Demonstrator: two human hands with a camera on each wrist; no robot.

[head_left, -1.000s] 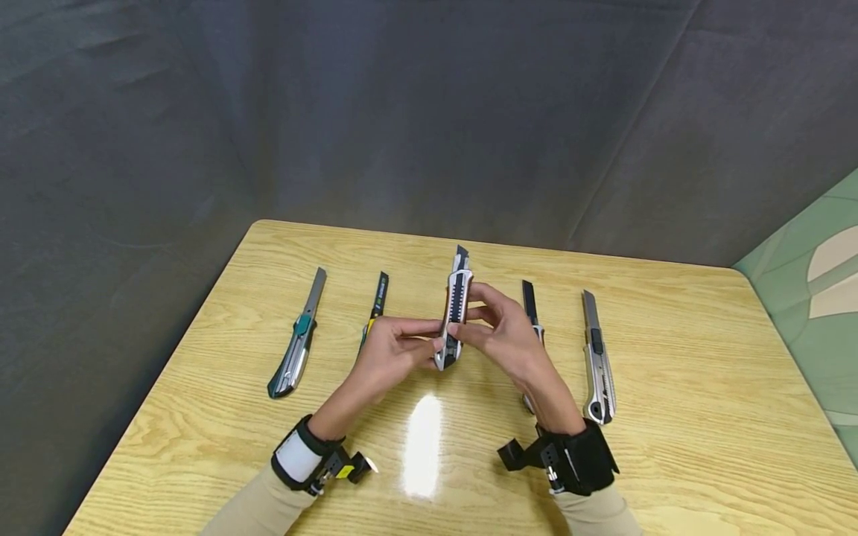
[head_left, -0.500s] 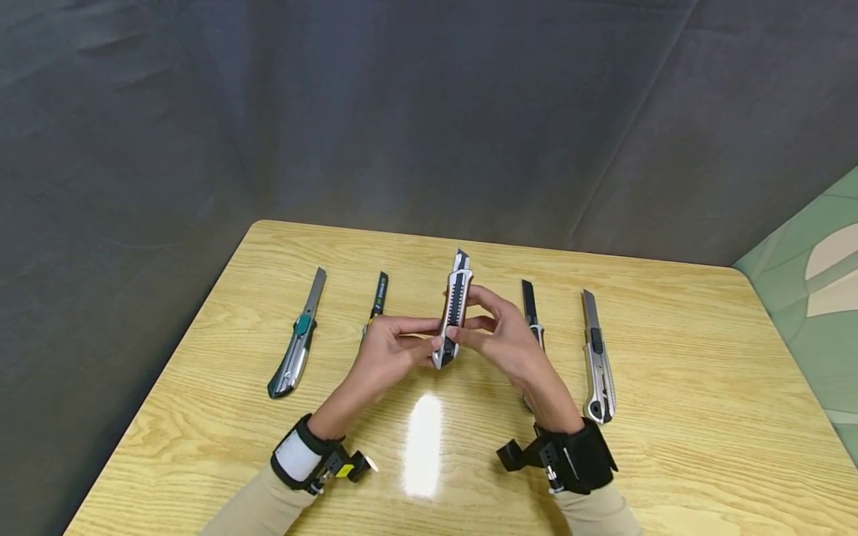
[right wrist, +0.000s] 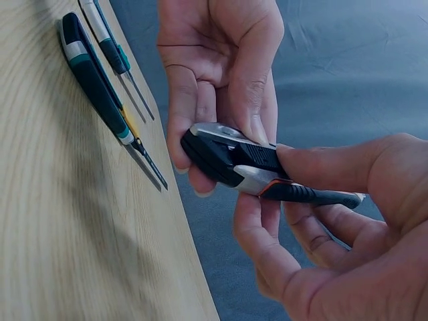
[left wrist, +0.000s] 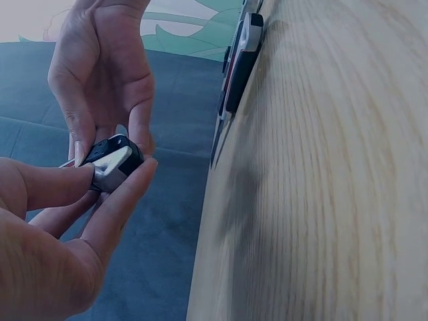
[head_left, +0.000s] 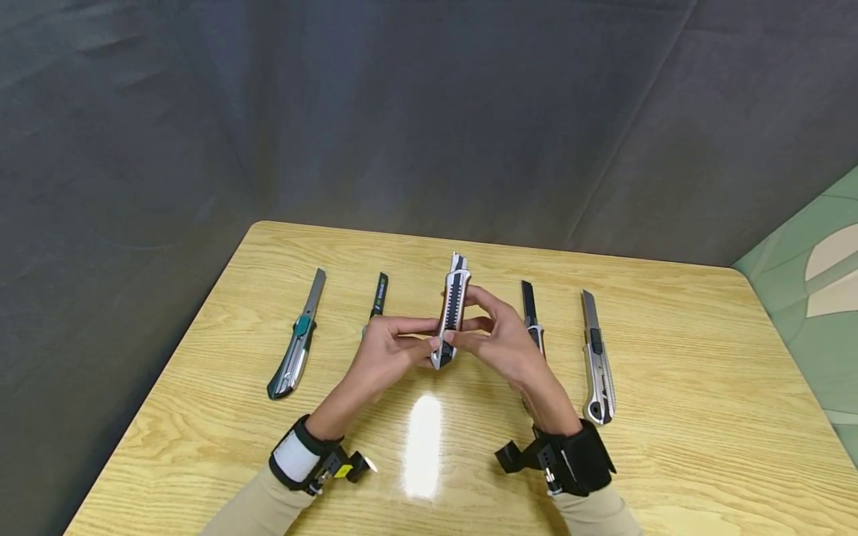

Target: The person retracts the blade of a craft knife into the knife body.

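Note:
A snap-off utility knife (head_left: 454, 298) with a silver, black and red body is held above the table, blade end pointing away. My left hand (head_left: 389, 348) pinches its rear end between thumb and fingers. My right hand (head_left: 506, 342) grips the body from the right, its thumb pressing on the black slider near the rear. In the right wrist view, the knife's black rear end (right wrist: 207, 157) lies between both hands' fingers. The left wrist view shows the same rear end (left wrist: 114, 164) up close. A short length of blade shows beyond the body's front.
A green-and-silver utility knife (head_left: 295, 353) and a dark-bladed one (head_left: 380, 292) lie left on the wooden table (head_left: 704, 372). On the right lie a black-bladed knife (head_left: 529, 301), partly behind my right arm, and a silver one (head_left: 599, 365). A dark curtain (head_left: 429, 126) hangs behind.
The right thumb has slid slightly toward the knife's rear, and less blade shows at the front. The knife and both hands have shifted a little left.

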